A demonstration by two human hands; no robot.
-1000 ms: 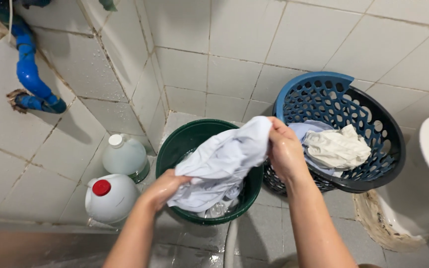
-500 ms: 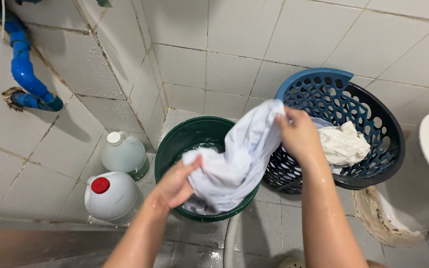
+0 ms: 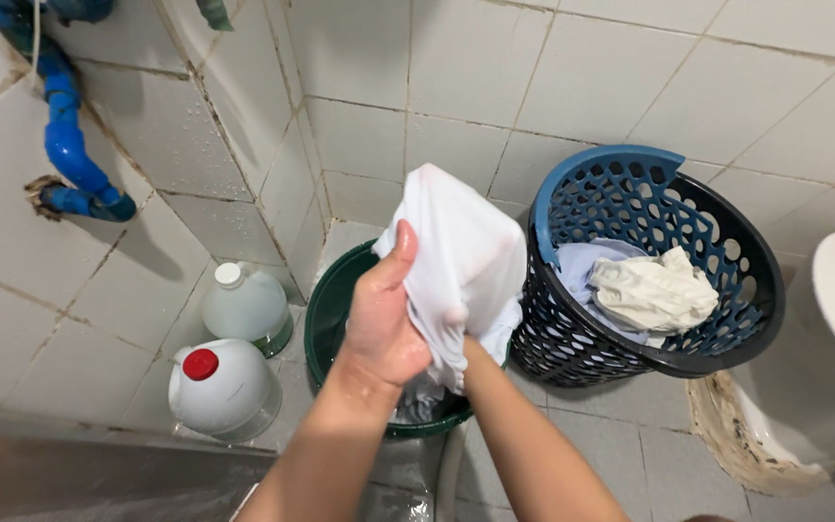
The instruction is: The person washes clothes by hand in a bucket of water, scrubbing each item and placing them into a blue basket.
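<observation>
At the far left a blue pipe (image 3: 65, 145) runs down the tiled wall, with a white jug with a red cap (image 3: 219, 387) and a pale bottle (image 3: 246, 307) below. Our left hand (image 3: 386, 324) closes around the white cloth (image 3: 461, 256) above the green bucket (image 3: 326, 319); our right hand is hidden inside the cloth, so we cannot tell its grip. A loose hold could drop the cloth past the rim onto the wet, stained tile floor (image 3: 630, 454). A blue laundry basket (image 3: 630, 208) with clothes stands right.
</observation>
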